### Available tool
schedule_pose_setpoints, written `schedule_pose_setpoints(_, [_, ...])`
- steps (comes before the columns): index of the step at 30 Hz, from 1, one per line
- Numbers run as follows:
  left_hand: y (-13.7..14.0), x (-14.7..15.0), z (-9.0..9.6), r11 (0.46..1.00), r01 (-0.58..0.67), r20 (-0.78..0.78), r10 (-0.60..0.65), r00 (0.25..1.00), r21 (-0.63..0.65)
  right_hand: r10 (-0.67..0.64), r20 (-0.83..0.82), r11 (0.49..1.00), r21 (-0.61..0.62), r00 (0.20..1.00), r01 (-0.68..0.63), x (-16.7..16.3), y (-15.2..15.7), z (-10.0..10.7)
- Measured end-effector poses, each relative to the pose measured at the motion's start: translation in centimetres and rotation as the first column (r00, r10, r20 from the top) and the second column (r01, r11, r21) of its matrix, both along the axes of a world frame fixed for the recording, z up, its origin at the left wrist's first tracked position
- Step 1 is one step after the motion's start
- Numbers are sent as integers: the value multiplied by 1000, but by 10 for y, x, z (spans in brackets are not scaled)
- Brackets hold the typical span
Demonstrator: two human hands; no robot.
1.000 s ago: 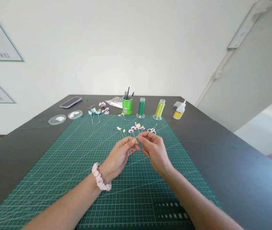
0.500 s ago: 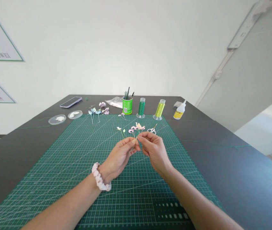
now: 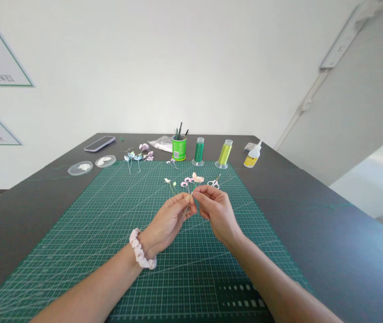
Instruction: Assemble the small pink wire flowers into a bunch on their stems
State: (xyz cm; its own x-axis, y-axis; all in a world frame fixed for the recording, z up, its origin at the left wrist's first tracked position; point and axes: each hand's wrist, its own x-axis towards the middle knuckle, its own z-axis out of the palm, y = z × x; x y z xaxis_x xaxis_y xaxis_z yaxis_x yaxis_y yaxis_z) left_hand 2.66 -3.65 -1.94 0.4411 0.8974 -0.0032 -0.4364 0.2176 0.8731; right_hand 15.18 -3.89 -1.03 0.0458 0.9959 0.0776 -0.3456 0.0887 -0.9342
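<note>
My left hand (image 3: 174, 213), with a pale scrunchie (image 3: 141, 250) on its wrist, is closed in a pinch around thin flower stems. Fingertip to fingertip with it, my right hand (image 3: 215, 204) pinches too; what sits in its fingers is too small to make out, though a pale bit shows between the hands. Just above the fingertips appear a peach flower (image 3: 198, 178) and pink loop-shaped petals (image 3: 184, 184), their stems running down behind my fingers. White-handled scissors (image 3: 213, 183) lie right behind my right hand. To the left, a white flower with a green stem (image 3: 168, 181) rests on the mat.
A green cutting mat (image 3: 110, 233) covers the middle of the dark table. Along its far side stand a green can of tools (image 3: 179, 149), a green thread spool (image 3: 199, 152), a yellow-green spool (image 3: 224, 154) and a glue bottle (image 3: 252, 157). Blue flowers (image 3: 134, 156), clear dishes (image 3: 80, 168) and a phone (image 3: 99, 143) lie left.
The peach flower above my fingertips has turned and shows more broadly. Both hands stay nearly in place, with only a slight shift at the fingertips.
</note>
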Motion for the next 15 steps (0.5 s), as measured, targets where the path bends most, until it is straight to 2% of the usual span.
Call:
schedule_pose_setpoints(8, [0,0,-1,998,51,42,-50,998,-31,2,-3,1000,10,1000,-1,-1,0,-2])
schedule_pose_setpoints(15, [1,-1,-1,997,27,52,-23,998,-68,-2,-11,1000,20,1000,3,0,0,-2])
